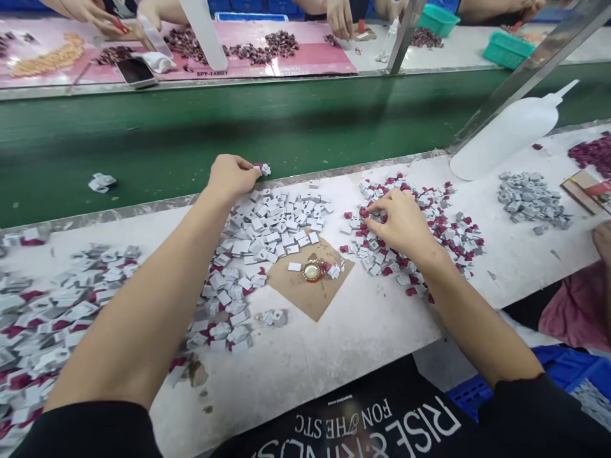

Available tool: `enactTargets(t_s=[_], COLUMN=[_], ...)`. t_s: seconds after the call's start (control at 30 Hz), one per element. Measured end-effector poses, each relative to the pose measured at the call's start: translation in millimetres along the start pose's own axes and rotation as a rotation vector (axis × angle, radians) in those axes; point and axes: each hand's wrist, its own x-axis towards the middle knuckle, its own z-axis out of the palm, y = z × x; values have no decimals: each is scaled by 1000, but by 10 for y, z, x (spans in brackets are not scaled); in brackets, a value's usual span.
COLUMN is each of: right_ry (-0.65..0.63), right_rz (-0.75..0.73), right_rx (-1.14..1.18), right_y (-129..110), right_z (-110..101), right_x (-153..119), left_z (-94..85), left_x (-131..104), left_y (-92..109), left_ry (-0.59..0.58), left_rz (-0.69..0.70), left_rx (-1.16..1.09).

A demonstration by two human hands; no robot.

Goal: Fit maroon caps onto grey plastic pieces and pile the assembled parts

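My left hand (233,176) is at the table's far edge, its fingers closed on a small grey and maroon piece (262,168) beside the green belt. My right hand (398,219) reaches into the right pile of grey and maroon pieces (449,235), thumb and index finger pinched at a maroon piece (365,212). Between the hands lies a heap of white-grey pieces (272,219). In front of it, a brown paper square (312,305) holds a small round dish (312,271) with a pale centre, a white piece (294,266) on its left and a grey and maroon piece on its right.
A green belt (286,133) runs behind the table (334,356). A white squeeze bottle (506,137) leans near a metal post (515,76) at right. More pieces (48,324) cover the left side. Other people's hands (340,18) are across the belt.
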Motion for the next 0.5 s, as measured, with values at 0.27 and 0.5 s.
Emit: enactTargets(t_s=[0.27, 0.5], right_ry=[-96, -217], right_rz=[41, 70], right_rx=[634, 1088], right_y=[-155, -365], right_z=[-282, -136], right_x=[-439, -693], left_z=[-44, 170], left_x=[-1148, -1500], left_y=[400, 340], left_ry=[-335, -414], left_rz=[631, 674], left_rx=[331, 516])
